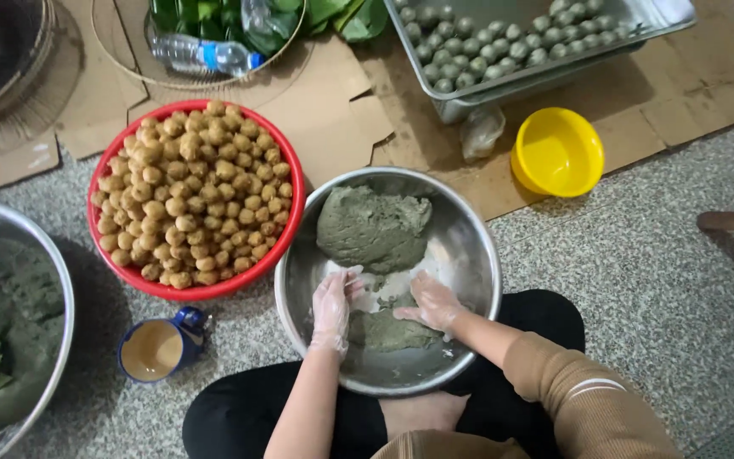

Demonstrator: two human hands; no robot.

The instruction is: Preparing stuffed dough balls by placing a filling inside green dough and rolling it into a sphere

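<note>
Now both gloved hands, left hand (333,308) and right hand (431,303), press open-palmed on the smaller dough lump (386,331) in the steel bowl (479,255). Kneading it evenly probably works best with flat palms.

Clear gloves, tan sleeve, black trousers

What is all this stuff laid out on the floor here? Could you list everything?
steel bowl: one, silver, centre
green dough: two lumps, inside it
red basin: one, left of centre
brown balls: many, heaped inside it
blue cup: one, lower left
yellow bowl: one, upper right
metal tray: one, top, full of green balls
water bottle: one, clear, top left
second steel bowl: one, left edge, green dough
left hand: in the bowl, on dough
right hand: in the bowl, on dough
</note>
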